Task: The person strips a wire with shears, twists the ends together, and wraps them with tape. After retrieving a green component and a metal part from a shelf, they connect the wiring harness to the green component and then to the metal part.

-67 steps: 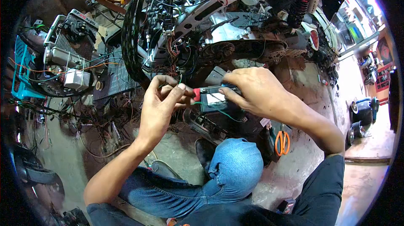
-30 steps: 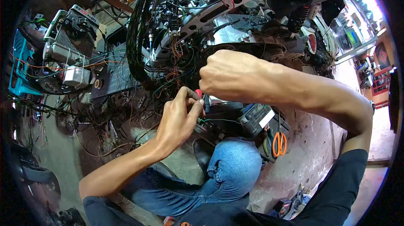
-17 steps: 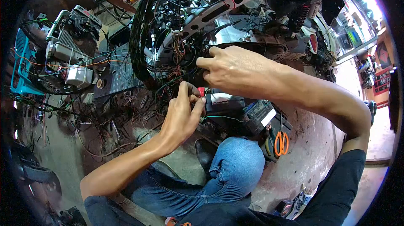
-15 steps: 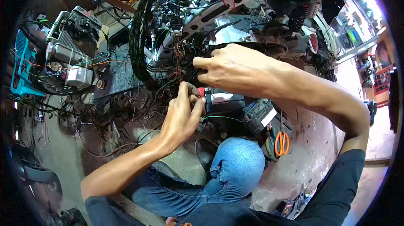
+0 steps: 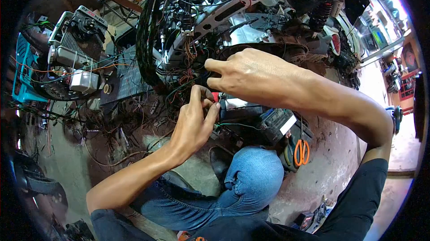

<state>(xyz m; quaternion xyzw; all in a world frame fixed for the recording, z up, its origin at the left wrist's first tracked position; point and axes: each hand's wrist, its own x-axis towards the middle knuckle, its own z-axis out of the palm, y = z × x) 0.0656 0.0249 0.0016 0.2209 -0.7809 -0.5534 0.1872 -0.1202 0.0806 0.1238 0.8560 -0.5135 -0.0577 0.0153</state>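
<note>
Two bare hands worked close together over the floor; the left hand [image 5: 195, 122] had thumb and fingers drawn narrowly together at a red terminal cover [image 5: 215, 96], though what lay between the fingertips could not be told; the right hand [image 5: 248, 74] was above and to the right of it, thumb and forefinger parted with a gap between, its other fingers hidden, so whether it held anything could not be told. The red cover sat at the left end of a black battery [image 5: 242, 112], below the right hand; just right of that lay a second battery [image 5: 273, 124] with a white label; near it were orange-handled scissors [image 5: 296, 153]; a green wire [image 5: 237, 125] ran below the black battery; a silver slotted frame rail [image 5: 242, 4] arched beyond both hands.
</note>
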